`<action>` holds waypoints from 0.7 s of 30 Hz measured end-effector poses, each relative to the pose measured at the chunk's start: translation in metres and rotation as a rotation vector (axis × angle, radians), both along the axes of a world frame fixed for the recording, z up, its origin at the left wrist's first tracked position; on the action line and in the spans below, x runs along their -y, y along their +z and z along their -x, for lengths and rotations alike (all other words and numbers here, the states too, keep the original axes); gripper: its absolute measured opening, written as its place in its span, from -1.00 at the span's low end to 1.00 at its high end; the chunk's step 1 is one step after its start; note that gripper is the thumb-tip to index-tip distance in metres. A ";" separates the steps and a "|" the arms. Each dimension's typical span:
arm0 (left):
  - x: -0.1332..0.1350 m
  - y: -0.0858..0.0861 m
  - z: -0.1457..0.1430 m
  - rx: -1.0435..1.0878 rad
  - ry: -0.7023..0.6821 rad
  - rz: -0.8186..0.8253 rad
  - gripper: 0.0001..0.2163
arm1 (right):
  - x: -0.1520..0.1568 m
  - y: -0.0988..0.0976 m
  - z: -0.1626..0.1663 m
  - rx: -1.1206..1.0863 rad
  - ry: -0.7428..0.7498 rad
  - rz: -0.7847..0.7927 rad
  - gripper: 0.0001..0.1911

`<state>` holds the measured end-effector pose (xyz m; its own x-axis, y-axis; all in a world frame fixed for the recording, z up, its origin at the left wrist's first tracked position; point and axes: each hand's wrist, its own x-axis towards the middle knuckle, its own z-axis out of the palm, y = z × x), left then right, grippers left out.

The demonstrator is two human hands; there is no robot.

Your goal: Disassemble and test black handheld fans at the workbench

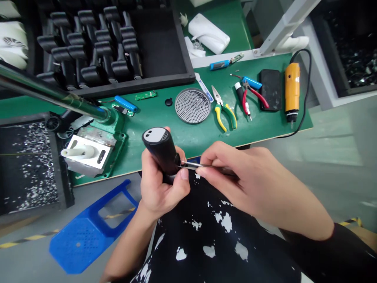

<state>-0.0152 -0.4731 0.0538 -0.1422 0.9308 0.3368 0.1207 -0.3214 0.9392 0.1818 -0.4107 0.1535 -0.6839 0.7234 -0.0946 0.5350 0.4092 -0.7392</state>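
While the left hand point(160, 192) closed around a black cylindrical handle point(163, 151) above the green desk point(200, 133), the right fingers point(207, 165) pinched steel tweezers point(191, 166) against its side; its end cap point(154, 137) sat on, but what remained was unclear.

From the left hand point(161, 184), 12 o'clock leaves room to pass over a strip of green desk point(188, 139) as far as the perforated metal disc point(192, 105) and the needle-nose pliers point(224, 108). At 9 o'clock a green metal fixture point(113, 135) stands in the way, with a steel rod point(50, 88) crossing above at 10. Past the right hand point(235, 173), 3 o'clock opens over grey floor point(309, 177); a blue plastic stool point(88, 232) sits low at 7.
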 end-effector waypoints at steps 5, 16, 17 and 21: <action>0.006 -0.009 0.006 -0.064 0.017 0.129 -0.17 | -0.002 -0.007 -0.002 0.043 0.004 -0.017 -0.88; -0.002 -0.006 0.003 0.036 -0.065 0.118 -0.36 | 0.000 -0.014 0.001 -0.010 -0.048 0.040 -0.87; -0.003 -0.004 0.001 0.057 -0.048 0.122 -0.39 | 0.002 -0.014 0.002 -0.010 -0.057 0.038 -0.87; -0.003 0.003 -0.008 0.065 0.030 0.144 -0.42 | 0.005 -0.016 0.006 -0.012 -0.085 0.050 -0.88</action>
